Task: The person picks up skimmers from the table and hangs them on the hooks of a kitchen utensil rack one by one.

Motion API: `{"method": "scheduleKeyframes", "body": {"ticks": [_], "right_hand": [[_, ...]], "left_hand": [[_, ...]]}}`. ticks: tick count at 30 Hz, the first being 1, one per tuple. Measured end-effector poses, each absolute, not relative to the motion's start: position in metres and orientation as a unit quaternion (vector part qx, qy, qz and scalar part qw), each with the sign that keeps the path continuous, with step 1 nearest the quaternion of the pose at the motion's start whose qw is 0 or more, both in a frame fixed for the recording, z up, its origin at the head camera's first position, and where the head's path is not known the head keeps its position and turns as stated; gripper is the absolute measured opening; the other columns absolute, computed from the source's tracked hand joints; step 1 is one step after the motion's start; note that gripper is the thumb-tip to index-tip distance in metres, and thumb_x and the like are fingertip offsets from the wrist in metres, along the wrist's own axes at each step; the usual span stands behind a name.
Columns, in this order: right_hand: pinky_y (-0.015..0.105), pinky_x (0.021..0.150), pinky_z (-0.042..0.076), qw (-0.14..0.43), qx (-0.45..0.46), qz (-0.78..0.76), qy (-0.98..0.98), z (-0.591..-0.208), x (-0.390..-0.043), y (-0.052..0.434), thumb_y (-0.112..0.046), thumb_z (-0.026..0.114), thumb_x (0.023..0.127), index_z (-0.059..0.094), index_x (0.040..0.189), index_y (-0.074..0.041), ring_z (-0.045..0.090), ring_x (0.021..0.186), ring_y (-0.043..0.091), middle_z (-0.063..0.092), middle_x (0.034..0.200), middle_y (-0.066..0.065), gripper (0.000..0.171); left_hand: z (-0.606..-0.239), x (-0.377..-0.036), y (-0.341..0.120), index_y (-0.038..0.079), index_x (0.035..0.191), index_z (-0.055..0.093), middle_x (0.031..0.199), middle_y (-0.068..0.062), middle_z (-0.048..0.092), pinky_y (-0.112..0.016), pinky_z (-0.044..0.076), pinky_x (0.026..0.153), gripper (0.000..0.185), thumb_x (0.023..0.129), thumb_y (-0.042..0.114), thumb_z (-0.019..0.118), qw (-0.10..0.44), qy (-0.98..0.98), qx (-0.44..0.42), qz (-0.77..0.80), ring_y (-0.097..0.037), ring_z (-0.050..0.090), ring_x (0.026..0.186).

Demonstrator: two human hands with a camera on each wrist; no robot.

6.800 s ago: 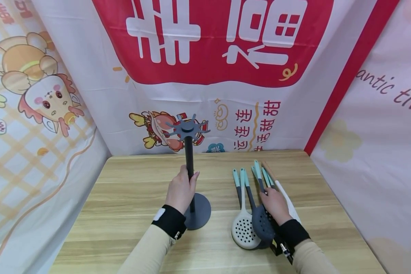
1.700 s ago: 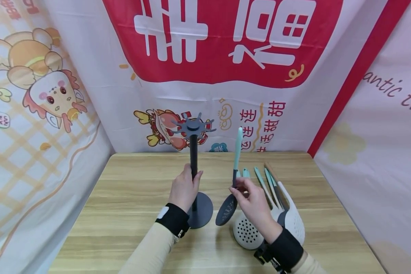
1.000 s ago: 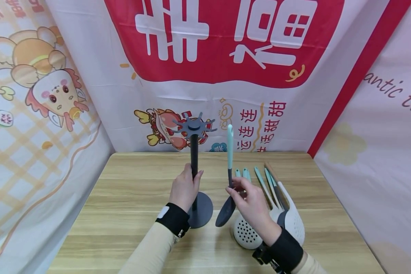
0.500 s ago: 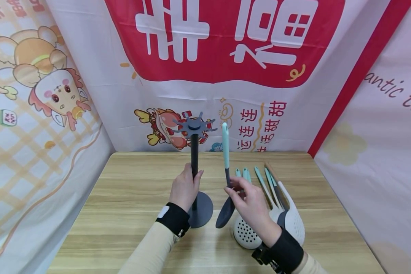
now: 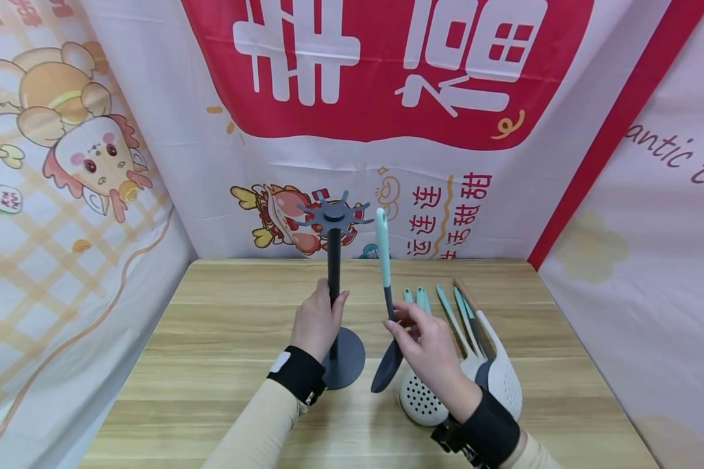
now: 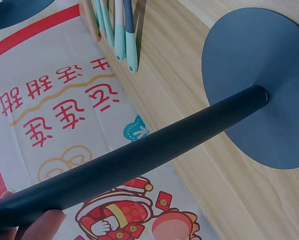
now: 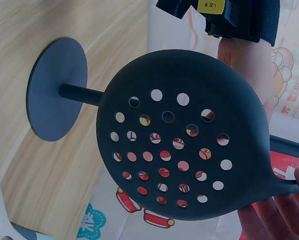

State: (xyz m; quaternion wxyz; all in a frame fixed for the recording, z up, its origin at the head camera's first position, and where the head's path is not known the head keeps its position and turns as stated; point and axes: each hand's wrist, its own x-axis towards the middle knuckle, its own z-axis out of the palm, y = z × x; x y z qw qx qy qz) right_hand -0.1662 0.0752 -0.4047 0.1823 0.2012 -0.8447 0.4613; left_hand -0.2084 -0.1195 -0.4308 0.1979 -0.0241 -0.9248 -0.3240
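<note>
A dark grey utensil stand, with a round base (image 5: pixel 347 361) and a ring of hooks (image 5: pixel 336 215) on top, stands mid-table. My left hand (image 5: pixel 317 322) grips its black pole (image 6: pixel 149 150) around the lower half. To the right of the pole, my right hand (image 5: pixel 431 348) pinches a skimmer (image 7: pixel 189 70) low on its neck, just above the perforated bowl. The skimmer's mint handle (image 5: pixel 383 251) points up, its top level with the hooks and slightly right of them. In the right wrist view, the bowl overlaps the pole and hides part of it.
Right of my right hand lie several more utensils with mint handles. Among them are a white perforated skimmer (image 5: pixel 422 398) and a white slotted turner (image 5: pixel 504 384); a wooden handle (image 5: pixel 465 293) shows too. Printed cloth (image 5: pixel 352 156) walls the table's back and sides.
My right hand has lifted the skimmer off the pile and carried it left beside the stand. Lately its handle has tilted further left, toward the hooks. My left hand keeps its grip on the pole.
</note>
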Motion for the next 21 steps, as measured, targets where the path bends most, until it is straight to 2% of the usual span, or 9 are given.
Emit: {"method": "scheduleKeyframes", "body": {"ticks": [21], "right_hand": [[0.023, 0.064, 0.055, 0.18, 0.199, 0.45, -0.852, -0.4029, -0.1644, 0.0755, -0.007, 0.073, 0.088, 0.07, 0.111, -0.006, 0.065, 0.073, 0.012, 0.072, 0.086, 0.004, 0.023]], "left_hand": [[-0.4298, -0.2076, -0.119, 0.001, 0.107, 0.054, 0.071, -0.007, 0.06, -0.029, 0.053, 0.048, 0.031, 0.1, 0.03, 0.06, 0.2, -0.926, -0.02, -0.319, -0.019, 0.061, 0.055]]}}
